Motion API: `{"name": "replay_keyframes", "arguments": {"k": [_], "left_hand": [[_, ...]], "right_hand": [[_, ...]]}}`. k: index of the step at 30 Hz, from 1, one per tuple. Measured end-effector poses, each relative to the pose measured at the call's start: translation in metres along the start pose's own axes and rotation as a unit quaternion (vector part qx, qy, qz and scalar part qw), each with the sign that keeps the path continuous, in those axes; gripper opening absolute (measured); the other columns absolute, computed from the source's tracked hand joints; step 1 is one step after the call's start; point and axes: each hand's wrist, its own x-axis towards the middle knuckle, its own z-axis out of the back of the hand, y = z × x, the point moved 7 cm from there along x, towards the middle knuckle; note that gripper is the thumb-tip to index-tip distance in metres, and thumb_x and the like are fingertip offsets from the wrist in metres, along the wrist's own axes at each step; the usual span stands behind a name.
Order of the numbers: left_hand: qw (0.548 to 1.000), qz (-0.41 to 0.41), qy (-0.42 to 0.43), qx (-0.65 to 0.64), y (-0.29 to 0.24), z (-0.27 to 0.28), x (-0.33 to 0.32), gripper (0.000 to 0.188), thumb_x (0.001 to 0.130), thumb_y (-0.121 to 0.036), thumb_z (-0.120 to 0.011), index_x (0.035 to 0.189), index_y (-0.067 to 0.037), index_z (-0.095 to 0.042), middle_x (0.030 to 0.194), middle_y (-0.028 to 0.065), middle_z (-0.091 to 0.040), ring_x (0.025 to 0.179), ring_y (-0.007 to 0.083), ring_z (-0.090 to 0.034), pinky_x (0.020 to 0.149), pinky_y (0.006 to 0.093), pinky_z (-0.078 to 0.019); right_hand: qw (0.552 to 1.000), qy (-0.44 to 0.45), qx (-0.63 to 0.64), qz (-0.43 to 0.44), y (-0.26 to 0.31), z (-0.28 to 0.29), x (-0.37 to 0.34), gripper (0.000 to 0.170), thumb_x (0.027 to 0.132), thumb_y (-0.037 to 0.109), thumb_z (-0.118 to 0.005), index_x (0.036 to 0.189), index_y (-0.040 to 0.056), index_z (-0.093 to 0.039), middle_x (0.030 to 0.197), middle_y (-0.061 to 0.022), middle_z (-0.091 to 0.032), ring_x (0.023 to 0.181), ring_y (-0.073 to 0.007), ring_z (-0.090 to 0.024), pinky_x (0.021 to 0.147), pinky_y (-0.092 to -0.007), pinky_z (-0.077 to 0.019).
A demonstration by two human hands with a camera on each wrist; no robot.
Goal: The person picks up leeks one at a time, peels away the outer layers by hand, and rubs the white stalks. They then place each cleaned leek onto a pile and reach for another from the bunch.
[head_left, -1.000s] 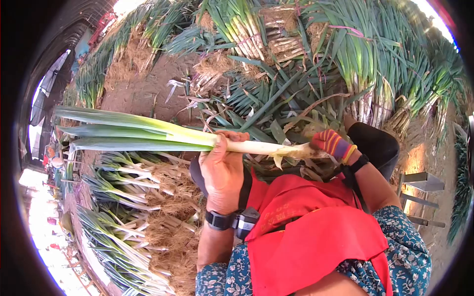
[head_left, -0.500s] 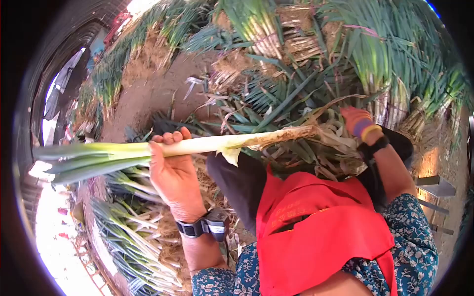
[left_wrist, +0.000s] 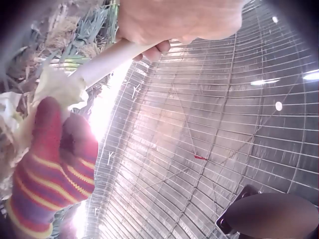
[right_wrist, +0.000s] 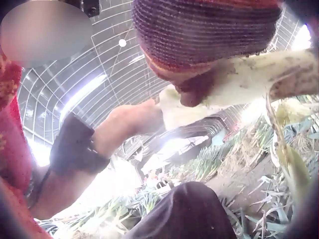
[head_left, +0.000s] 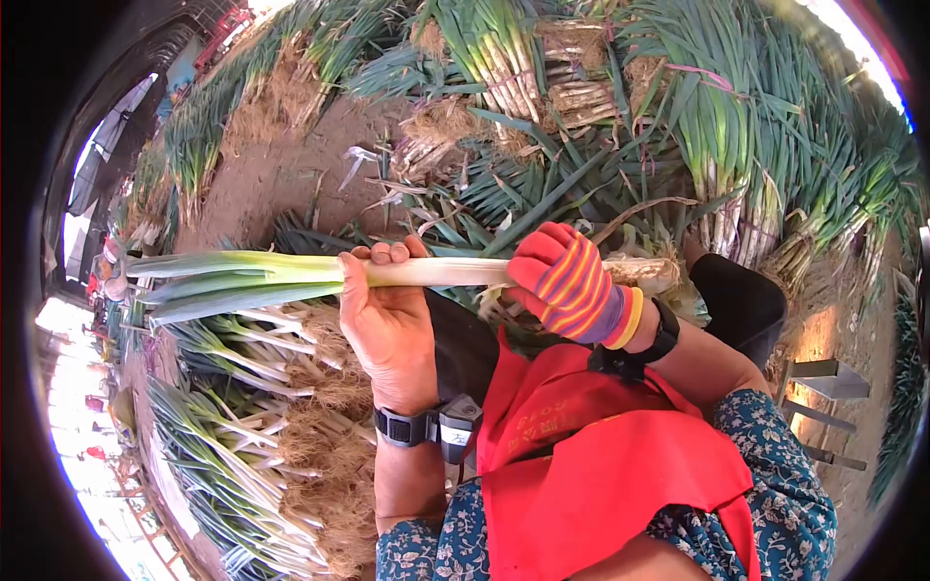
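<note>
A large green onion (head_left: 446, 272) lies level across both hands, its green leaves to the left and its brownish root end to the right. My bare left hand (head_left: 389, 334) grips it where the leaves meet the white stalk. My right hand (head_left: 572, 290), in a striped knit glove, holds the stalk nearer the root end. In the left wrist view, the gloved thumb and finger pinch a loose pale outer layer (left_wrist: 57, 89) beside the smooth white stalk. Dirt marks the root end of the stalk (right_wrist: 294, 77) in the right wrist view.
Rooted green onions (head_left: 252, 474) lie piled at the left. Upright tied bunches (head_left: 717, 126) stand at the back and right. Stripped leaves (head_left: 542, 194) litter the ground in front of the knees. A metal stand (head_left: 828, 373) is at the right.
The gloved right hand left the root end, swung out right over the stripped leaves, then came back onto the stalk. The left hand moved left with the green onion, then partly back right.
</note>
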Motion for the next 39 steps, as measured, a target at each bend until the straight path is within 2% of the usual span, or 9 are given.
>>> {"name": "replay_keyframes", "arguments": {"k": [9, 13, 16, 20, 29, 31, 34, 35, 39], "left_hand": [[0.999, -0.031, 0.007, 0.027, 0.004, 0.011, 0.005, 0.025, 0.091, -0.024, -0.055, 0.091, -0.002, -0.046, 0.077, 0.0058, -0.046, 0.074, 0.0175, -0.048, 0.094, 0.0429, -0.0406], [0.993, -0.045, -0.024, 0.107, -0.014, 0.007, -0.010, 0.023, 0.092, -0.024, -0.055, 0.093, -0.002, -0.045, 0.078, 0.0056, -0.046, 0.076, 0.0187, -0.048, 0.089, 0.0423, -0.0431], [0.983, -0.078, -0.001, 0.166, -0.038, -0.008, -0.025, 0.022, 0.093, -0.026, -0.052, 0.096, -0.004, -0.046, 0.078, 0.0041, -0.044, 0.077, 0.0207, -0.048, 0.085, 0.0418, -0.0417], [0.988, -0.014, 0.036, 0.149, -0.023, -0.017, -0.042, 0.020, 0.093, -0.023, -0.051, 0.097, -0.004, -0.045, 0.080, 0.0038, -0.040, 0.076, 0.0174, -0.040, 0.085, 0.0386, -0.0368], [0.967, -0.039, -0.022, 0.250, -0.024, -0.035, -0.063, 0.016, 0.091, -0.015, -0.054, 0.097, -0.004, -0.045, 0.080, 0.0026, -0.041, 0.073, 0.0163, -0.041, 0.085, 0.0369, -0.0375], [0.992, -0.006, 0.118, 0.033, -0.137, -0.007, -0.041, 0.018, 0.083, -0.003, -0.057, 0.094, -0.005, -0.043, 0.080, 0.0002, -0.041, 0.072, 0.0129, -0.042, 0.077, 0.0313, -0.0396], [0.968, -0.073, 0.126, 0.203, -0.242, -0.004, -0.028, 0.019, 0.085, -0.005, -0.057, 0.093, -0.002, -0.040, 0.082, 0.0053, -0.040, 0.077, 0.0159, -0.043, 0.078, 0.0323, -0.0391], [0.972, -0.085, 0.078, 0.204, -0.232, -0.004, -0.021, 0.020, 0.086, -0.007, -0.057, 0.094, 0.000, -0.040, 0.083, 0.0070, -0.041, 0.080, 0.0179, -0.044, 0.081, 0.0335, -0.0395], [0.954, -0.152, -0.050, 0.255, -0.167, 0.004, 0.009, 0.019, 0.090, -0.015, -0.057, 0.091, 0.001, -0.045, 0.082, 0.0085, -0.046, 0.088, 0.0204, -0.047, 0.086, 0.0348, -0.0413]], "right_hand": [[0.834, 0.538, -0.099, 0.064, -0.011, -0.115, -0.142, 0.011, 0.069, 0.021, -0.060, 0.074, 0.0116, -0.064, 0.071, -0.0088, -0.063, 0.075, -0.0305, -0.063, 0.057, -0.0416, -0.0465], [0.885, 0.461, 0.010, -0.063, -0.079, -0.089, -0.166, 0.011, 0.064, 0.018, -0.060, 0.071, 0.0096, -0.058, 0.061, -0.0133, -0.056, 0.057, -0.0308, -0.058, 0.052, -0.0422, -0.0448], [0.773, 0.559, 0.026, -0.299, -0.156, -0.044, -0.226, 0.019, 0.066, 0.025, -0.061, 0.079, 0.0103, -0.062, 0.075, -0.0120, -0.062, 0.074, -0.0310, -0.061, 0.070, -0.0426, -0.0474], [0.688, 0.690, -0.041, -0.223, -0.257, -0.041, -0.359, 0.039, 0.063, 0.028, -0.066, 0.099, 0.0127, -0.068, 0.096, -0.0125, -0.066, 0.077, -0.0252, -0.064, 0.072, -0.0395, -0.0500], [0.759, 0.478, -0.001, -0.442, -0.308, 0.013, -0.376, 0.041, 0.063, 0.033, -0.070, 0.099, 0.0136, -0.068, 0.091, -0.0119, -0.067, 0.073, -0.0255, -0.064, 0.070, -0.0389, -0.0500], [0.736, 0.518, -0.090, -0.427, -0.325, 0.042, -0.388, 0.041, 0.064, 0.034, -0.070, 0.099, 0.0124, -0.068, 0.087, -0.0123, -0.067, 0.071, -0.0252, -0.064, 0.068, -0.0384, -0.0502], [0.713, 0.586, -0.198, -0.330, -0.341, 0.042, -0.379, 0.042, 0.064, 0.031, -0.070, 0.098, 0.0069, -0.067, 0.076, -0.0144, -0.066, 0.069, -0.0269, -0.063, 0.067, -0.0375, -0.0500], [0.727, 0.463, -0.121, -0.493, -0.312, 0.048, -0.320, 0.041, 0.066, 0.030, -0.069, 0.099, 0.0052, -0.065, 0.083, -0.0165, -0.065, 0.073, -0.0303, -0.062, 0.069, -0.0380, -0.0491], [0.883, 0.216, -0.071, -0.410, -0.249, 0.000, -0.215, 0.038, 0.073, 0.026, -0.067, 0.103, 0.0048, -0.062, 0.089, -0.0184, -0.064, 0.081, -0.0326, -0.060, 0.073, -0.0393, -0.0476]]}}
